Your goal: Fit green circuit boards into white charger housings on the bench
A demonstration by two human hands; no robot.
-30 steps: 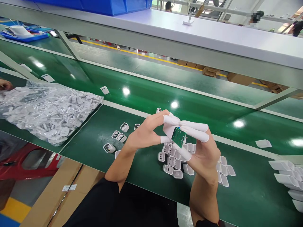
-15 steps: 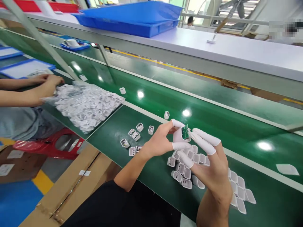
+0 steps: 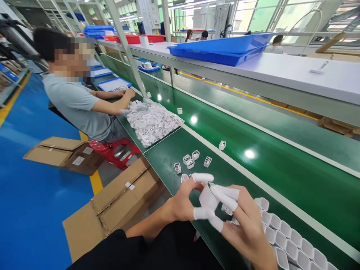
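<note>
Blue factory floor (image 3: 30, 187); long green workbench (image 3: 167, 150). Your left hand (image 3: 183, 199) and right hand (image 3: 249, 224) — white-covered fingertips (image 3: 203, 177) — both pinch one white housing (image 3: 207, 198), held between them above the workbench. Judged light, stiff, smooth, apt to slip — take it by opposite side walls, without squeezing hard.

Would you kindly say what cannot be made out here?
Head view: the inside of the held white plastic housing, covered by the white-sheathed fingers of the right hand.
Head view: the rest of the open white plastic shells, cut off by the bottom edge.
Head view: shapes of the small white pieces in the clear plastic bag, too small.
</note>
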